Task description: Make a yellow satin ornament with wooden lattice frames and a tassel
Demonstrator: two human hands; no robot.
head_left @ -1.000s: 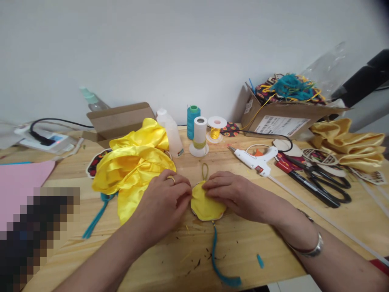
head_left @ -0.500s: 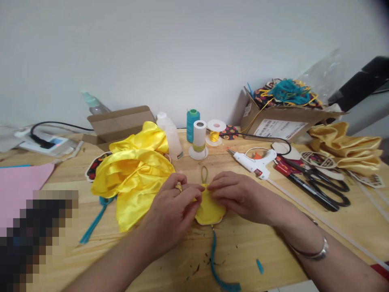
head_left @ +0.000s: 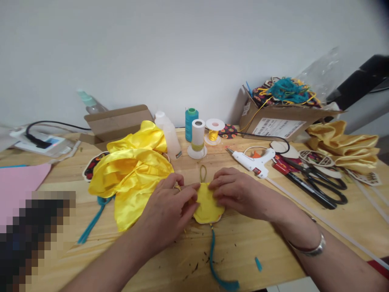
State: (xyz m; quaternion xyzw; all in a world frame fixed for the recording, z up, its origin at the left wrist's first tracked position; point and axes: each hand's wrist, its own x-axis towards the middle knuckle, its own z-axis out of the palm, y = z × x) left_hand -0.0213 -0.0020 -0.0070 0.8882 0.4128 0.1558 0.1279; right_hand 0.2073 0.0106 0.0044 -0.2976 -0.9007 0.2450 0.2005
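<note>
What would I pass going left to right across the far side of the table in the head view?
power strip, cardboard flap, white bottle, teal thread spool, gold wire spool, glue gun, folded gold fabric

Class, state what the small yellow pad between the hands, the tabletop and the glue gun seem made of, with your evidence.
Yellow pad: probably satin-like cloth, soft sheen and puckers. Tabletop: wood, pale, visible grain and board joints. Glue gun: likely hard plastic, smooth white moulded shell.

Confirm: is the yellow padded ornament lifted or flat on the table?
Flat. The yellow padded ornament lies on the wooden table; left hand and right hand touch its upper edge.
</note>
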